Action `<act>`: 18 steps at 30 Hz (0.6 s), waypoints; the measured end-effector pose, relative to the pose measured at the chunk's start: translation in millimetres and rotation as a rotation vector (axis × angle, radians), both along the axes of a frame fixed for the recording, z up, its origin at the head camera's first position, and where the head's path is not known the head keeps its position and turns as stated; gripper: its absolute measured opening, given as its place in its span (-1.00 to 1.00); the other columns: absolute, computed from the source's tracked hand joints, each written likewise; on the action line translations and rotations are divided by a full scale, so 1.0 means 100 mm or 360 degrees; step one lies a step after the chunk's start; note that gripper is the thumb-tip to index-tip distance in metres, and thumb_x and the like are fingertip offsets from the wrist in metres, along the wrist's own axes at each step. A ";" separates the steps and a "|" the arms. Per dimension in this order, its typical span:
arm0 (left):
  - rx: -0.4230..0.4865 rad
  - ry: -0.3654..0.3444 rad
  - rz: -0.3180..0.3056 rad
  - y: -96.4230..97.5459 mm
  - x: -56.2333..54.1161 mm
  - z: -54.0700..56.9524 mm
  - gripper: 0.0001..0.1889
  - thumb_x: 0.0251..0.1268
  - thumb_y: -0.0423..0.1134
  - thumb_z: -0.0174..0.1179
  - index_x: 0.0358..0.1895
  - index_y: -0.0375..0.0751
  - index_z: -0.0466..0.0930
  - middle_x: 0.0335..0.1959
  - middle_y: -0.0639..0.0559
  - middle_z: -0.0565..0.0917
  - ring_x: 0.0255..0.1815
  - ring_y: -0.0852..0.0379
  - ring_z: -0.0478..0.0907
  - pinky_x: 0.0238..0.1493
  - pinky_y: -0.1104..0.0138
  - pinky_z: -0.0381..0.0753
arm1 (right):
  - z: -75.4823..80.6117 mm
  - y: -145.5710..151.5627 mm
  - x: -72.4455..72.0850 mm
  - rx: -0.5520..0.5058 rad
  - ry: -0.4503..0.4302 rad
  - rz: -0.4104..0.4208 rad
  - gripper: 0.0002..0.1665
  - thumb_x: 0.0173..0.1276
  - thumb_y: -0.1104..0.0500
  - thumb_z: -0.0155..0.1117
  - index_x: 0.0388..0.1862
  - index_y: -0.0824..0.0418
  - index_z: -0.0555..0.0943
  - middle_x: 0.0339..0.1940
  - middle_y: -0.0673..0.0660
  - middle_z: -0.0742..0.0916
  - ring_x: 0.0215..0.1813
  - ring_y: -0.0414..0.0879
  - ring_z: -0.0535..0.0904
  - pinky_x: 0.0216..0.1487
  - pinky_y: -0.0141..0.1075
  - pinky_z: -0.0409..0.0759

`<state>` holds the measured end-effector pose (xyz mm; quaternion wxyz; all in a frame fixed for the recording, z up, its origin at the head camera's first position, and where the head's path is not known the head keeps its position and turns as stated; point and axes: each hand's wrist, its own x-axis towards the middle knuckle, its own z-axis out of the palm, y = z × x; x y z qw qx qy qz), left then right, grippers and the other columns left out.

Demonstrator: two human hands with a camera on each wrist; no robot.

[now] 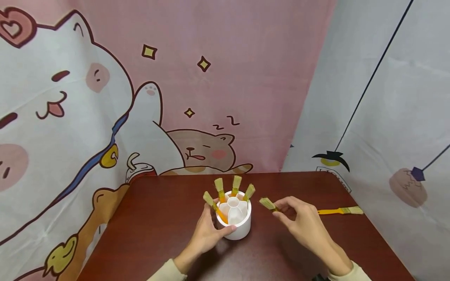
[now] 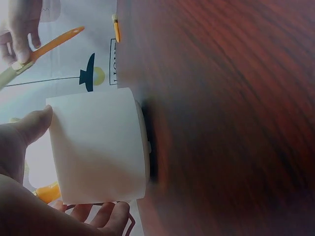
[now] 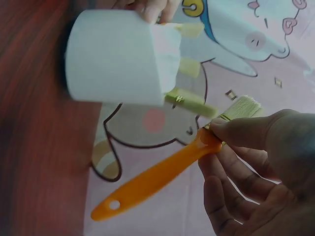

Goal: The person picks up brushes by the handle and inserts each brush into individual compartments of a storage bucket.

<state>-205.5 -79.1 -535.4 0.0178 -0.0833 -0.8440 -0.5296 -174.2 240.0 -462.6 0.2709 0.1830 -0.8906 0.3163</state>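
Note:
My left hand (image 1: 207,228) grips a white round holder (image 1: 242,230) with petal-shaped compartments, its thumb at the near rim and its fingers around the left side. Several brushes with pale bristles stand in the holder's outer compartments, bristles up; one brush (image 1: 215,207) leans out at the left, beside the fingers. To the right of the holder, my right hand (image 1: 306,222) pinches another paintbrush (image 3: 162,174) near its metal band between thumb and fingers. In the right wrist view its orange handle points down and left, apart from the holder.
One more paintbrush (image 1: 339,210) with a yellow-orange handle lies near the right edge of the dark red-brown table (image 1: 151,218). Cartoon-printed cloth (image 1: 253,78) hangs behind the table and along both sides.

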 end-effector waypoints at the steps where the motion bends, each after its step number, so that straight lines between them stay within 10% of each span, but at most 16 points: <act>1: 0.0000 -0.0005 0.0000 0.00 0.00 0.00 0.18 0.09 0.02 0.86 0.72 -0.14 0.32 0.58 -0.24 0.68 0.61 -0.26 0.64 0.64 -0.29 0.56 | 0.03 -0.02 0.01 0.0000 0.0006 0.0008 -0.54 0.19 0.33 0.88 -0.10 -0.11 0.85 -0.27 -0.29 0.84 -0.26 -0.42 0.69 -0.20 -0.51 0.66; 18: -0.0005 0.0033 -0.0029 -0.01 -0.02 0.02 0.17 0.10 -0.01 0.87 0.72 -0.14 0.32 0.59 -0.24 0.67 0.63 -0.29 0.62 0.67 -0.34 0.53 | 0.32 -0.29 0.04 -0.0026 0.0054 0.0142 -0.52 0.23 0.30 0.88 -0.04 -0.17 0.85 -0.18 -0.29 0.89 -0.20 -0.33 0.76 -0.14 -0.56 0.63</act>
